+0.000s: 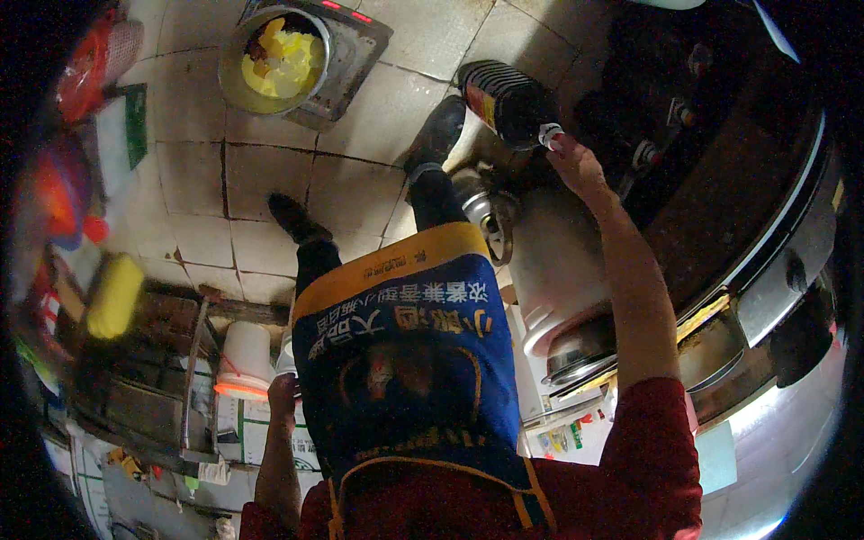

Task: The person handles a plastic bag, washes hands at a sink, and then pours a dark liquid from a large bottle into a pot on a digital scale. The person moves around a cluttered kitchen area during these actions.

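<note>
My right hand (pixel 575 165) is closed around the white-and-red neck of a large dark plastic bottle (pixel 506 104), which lies tilted above the tiled floor beside my shoe. My left hand (pixel 282 395) hangs low by the left edge of my blue apron (pixel 412 337), at a white container (pixel 287 354); its fingers are partly hidden, so its grip is unclear. At the upper left, a metal pot (pixel 280 64) holding yellow pieces stands on a flat cooker (pixel 351 50) with lit red marks.
Right of my legs are a metal kettle-like vessel (pixel 482 202), a large pale container (pixel 560 256) and a metal basin (pixel 580 351). More bottles (pixel 646 155) stand in the dark beneath the counter. A white bucket (pixel 246 351) and a metal rack (pixel 196 378) are at the lower left.
</note>
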Demonstrator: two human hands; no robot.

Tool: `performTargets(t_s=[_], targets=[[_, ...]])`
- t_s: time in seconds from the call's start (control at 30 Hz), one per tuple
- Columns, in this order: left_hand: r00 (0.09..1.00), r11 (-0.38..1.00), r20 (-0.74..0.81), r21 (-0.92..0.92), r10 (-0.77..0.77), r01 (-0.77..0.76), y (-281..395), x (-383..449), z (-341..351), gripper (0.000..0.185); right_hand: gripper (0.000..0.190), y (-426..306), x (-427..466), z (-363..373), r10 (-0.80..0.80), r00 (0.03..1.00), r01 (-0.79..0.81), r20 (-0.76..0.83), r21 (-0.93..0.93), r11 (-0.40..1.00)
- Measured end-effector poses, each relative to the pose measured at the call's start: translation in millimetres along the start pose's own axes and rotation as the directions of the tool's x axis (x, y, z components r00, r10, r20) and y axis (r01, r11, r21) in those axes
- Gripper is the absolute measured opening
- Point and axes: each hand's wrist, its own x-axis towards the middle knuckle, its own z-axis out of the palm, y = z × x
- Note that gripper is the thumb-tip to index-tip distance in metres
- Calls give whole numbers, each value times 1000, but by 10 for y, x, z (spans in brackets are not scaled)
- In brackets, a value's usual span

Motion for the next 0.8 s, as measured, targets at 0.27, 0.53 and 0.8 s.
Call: performTargets(t_s=[0.27,0.53,0.8], targets=[[998,998,-5,0,55,-55,127,112,17,34,47,726,-71,89,-27,999,36,-24,629,777],[996,998,63,24,65,-66,185,124,-204,39,47,1373,-193,29,367,929,-331,47,550,767],[995,999,94,-11,-33,35,383,133,-371,28,44,1765,-298,404,573,820,-483,8,547,684]])
